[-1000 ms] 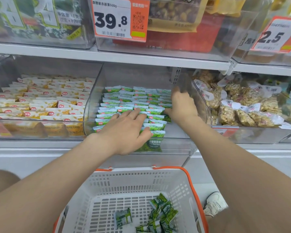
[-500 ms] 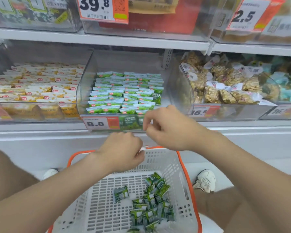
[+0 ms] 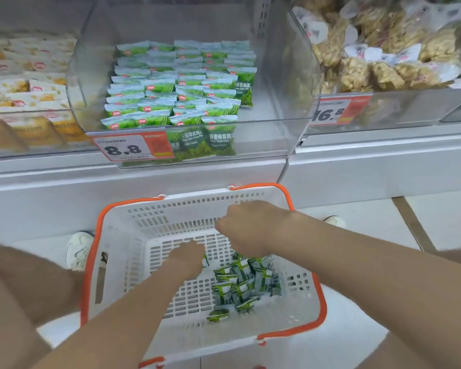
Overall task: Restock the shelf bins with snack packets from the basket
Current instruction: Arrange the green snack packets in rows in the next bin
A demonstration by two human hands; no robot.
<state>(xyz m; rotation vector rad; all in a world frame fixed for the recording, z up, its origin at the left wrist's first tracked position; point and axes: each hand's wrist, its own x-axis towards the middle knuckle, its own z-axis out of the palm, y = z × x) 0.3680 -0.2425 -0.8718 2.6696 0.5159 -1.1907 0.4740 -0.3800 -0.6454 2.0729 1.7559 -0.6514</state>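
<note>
1. I see the left fingers [image 3: 196,248] as a blur. They look straight and side by side, with the tips low in the basket, just beside one green packet [image 3: 205,261].
2. The right fingers [image 3: 225,226] curl down and their tips are hidden. I cannot tell if they pinch anything.
3. The left hand [image 3: 184,258] is in the middle of the frame, inside the basket. The right hand [image 3: 248,230] hangs just to its upper right.
4. The pile [image 3: 245,282] of green packets lies on the basket floor, lower right of the middle, partly under the right wrist.
5. The white basket [image 3: 157,214] has orange handles and fills the lower middle of the frame.
6. At the top middle, a clear bin [image 3: 290,102] holds neat rows [image 3: 179,83] of the same green packets, on its left and middle. A tag [image 3: 133,149] on its front reads 8.8.
7. At the upper left are yellow and white packs [image 3: 24,89]. At the upper right are tan snack bags [image 3: 383,62].
8. A white shoe [image 3: 79,250] shows left of the basket.
</note>
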